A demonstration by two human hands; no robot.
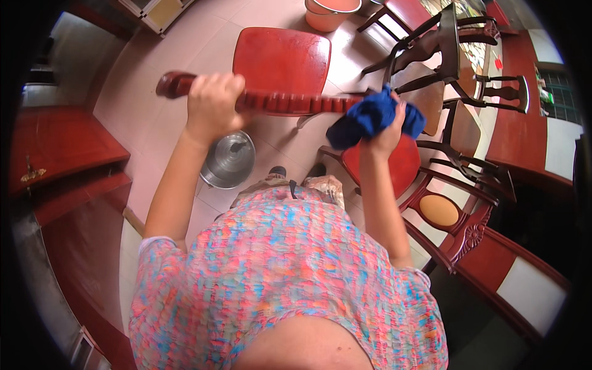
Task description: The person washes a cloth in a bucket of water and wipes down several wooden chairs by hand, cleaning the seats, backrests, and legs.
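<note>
A glossy red wooden chair stands before me, its seat [282,58] seen from above behind its ridged top rail [296,102]. Near the rail's left end, my left hand [213,104] is wrapped over the wood. My right hand [387,132] grips a bunched blue cloth [365,115] against the right end of the same rail, and the cloth hides that end. Motion blurs the rail a little. Below my left hand, a round metal basin [229,159] rests on the tiled floor, close to my feet.
An orange bucket [330,18] stands beyond the chair. Dark wooden chairs [444,55], some stacked, crowd the right side. Nearer are a red seat [393,169] and a carved chair back [439,210] with a tan oval. At left is a red wooden cabinet [64,148] with a brass-coloured fitting.
</note>
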